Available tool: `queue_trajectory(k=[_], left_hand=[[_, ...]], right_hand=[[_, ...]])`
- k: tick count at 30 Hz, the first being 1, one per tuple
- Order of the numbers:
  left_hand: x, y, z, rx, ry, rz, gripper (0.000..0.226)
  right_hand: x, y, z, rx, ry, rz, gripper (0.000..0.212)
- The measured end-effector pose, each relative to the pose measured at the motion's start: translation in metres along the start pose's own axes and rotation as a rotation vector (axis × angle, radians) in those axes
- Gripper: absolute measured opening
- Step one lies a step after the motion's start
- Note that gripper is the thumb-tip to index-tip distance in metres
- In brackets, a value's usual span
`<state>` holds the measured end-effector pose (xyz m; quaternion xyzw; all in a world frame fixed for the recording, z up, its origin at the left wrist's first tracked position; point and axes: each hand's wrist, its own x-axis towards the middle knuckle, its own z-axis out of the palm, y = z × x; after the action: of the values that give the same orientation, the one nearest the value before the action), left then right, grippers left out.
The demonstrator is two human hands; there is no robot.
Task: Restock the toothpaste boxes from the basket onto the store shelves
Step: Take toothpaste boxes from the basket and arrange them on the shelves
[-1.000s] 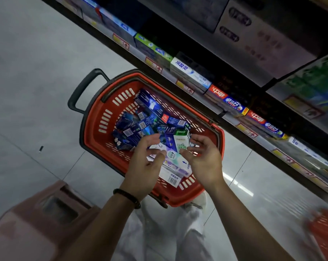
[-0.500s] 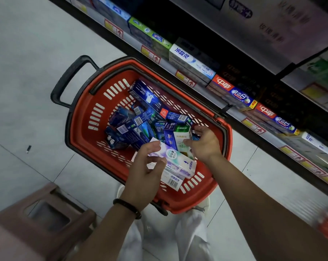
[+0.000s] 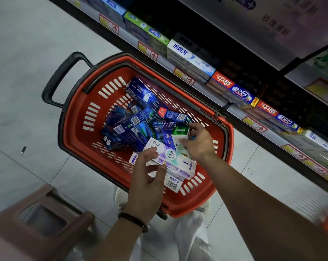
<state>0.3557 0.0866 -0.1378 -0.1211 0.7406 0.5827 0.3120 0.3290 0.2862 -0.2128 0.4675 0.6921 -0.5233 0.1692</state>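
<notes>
A red plastic basket [image 3: 78,117] with a black handle stands on the floor in front of the shelves. It holds several toothpaste boxes, mostly dark blue [image 3: 133,129]. My left hand [image 3: 147,183] holds a white and purple box [image 3: 175,160] at its near end, over the basket's near side. My right hand [image 3: 199,142] grips a white box with a green top [image 3: 180,135] that stands upright among the others. Another white box with a barcode [image 3: 173,183] lies under the purple one.
The lower shelf [image 3: 178,70] runs diagonally along the top right, with price tags on its edge and rows of toothpaste boxes: green, white-blue [image 3: 191,57] and red-blue [image 3: 232,86]. A brown plastic stool [image 3: 40,223] stands at the bottom left. Grey tiled floor surrounds the basket.
My right hand has reached further into the basket and closed on the green-topped box. My left hand keeps its hold on the purple box. The view has shifted closer to the basket.
</notes>
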Motion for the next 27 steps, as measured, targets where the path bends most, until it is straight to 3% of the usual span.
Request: queue_trajectory(k=[6, 27], left_hand=[[-0.008, -0.002, 0.002, -0.031, 0.050, -0.006, 0.038], [-0.013, 0.034, -0.011, 0.056, 0.050, 0.016, 0.034]], right_hand=[[-0.005, 0.002, -0.005, 0.003, -0.015, -0.020, 0.036], [-0.076, -0.056, -0.067, 0.297, -0.048, -0.325, 0.031]])
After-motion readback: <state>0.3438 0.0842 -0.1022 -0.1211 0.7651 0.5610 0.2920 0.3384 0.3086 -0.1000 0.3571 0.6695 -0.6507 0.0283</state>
